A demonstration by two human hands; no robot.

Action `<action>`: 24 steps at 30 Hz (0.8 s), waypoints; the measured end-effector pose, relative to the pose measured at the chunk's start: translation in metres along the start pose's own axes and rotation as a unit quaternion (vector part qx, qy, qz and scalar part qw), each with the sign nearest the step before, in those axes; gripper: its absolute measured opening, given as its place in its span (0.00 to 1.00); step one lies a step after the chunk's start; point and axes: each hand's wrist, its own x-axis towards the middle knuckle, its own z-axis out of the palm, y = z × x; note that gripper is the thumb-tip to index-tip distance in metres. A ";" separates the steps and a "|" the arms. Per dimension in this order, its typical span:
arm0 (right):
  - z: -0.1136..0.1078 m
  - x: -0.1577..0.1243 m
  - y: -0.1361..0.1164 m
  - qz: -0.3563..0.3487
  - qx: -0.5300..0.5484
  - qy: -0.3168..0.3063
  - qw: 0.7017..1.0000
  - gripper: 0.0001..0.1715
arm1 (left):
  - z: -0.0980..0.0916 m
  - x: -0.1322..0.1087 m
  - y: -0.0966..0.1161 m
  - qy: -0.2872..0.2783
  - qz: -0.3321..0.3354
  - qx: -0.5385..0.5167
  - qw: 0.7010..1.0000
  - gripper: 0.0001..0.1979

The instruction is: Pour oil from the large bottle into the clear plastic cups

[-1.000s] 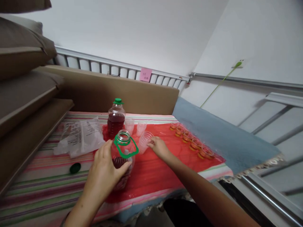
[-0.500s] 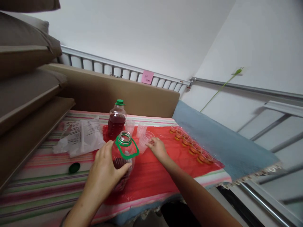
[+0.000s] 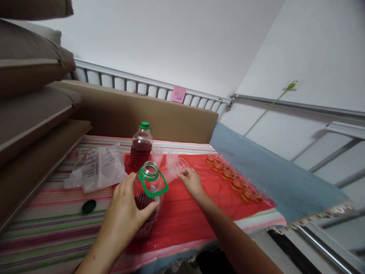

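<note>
My left hand is wrapped round an uncapped clear bottle with a green carry handle. Dark red liquid stands low in that bottle, partly hidden by my fingers. With pinched fingertips, my right hand grips a clear plastic cup by its side near the rim. The cup leans over with its mouth toward the upper right; whether several are nested there I cannot tell. Just behind stand more clear cups. A second bottle of dark red liquid, capped in green, is upright behind the first.
Along the right edge of the red sheet runs a row of small cups holding amber liquid. To the left lie a crumpled plastic bag and a loose green cap. Brown cushions are piled at far left.
The cup in my right hand has tipped further over, its mouth turning toward the right. My left hand stays on the bottle. The view has shifted slightly.
</note>
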 end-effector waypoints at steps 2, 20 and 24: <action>-0.001 -0.004 0.003 0.005 0.014 0.006 1.000 0.08 | 0.000 0.000 -0.001 -0.002 0.000 -0.002 1.000 0.37; -0.027 -0.085 0.020 0.147 0.179 0.090 0.969 0.16 | -0.004 0.001 0.000 -0.008 0.003 0.006 1.000 0.36; -0.025 -0.095 0.023 0.161 0.199 0.088 0.963 0.17 | -0.003 0.001 0.000 -0.002 0.007 0.006 1.000 0.37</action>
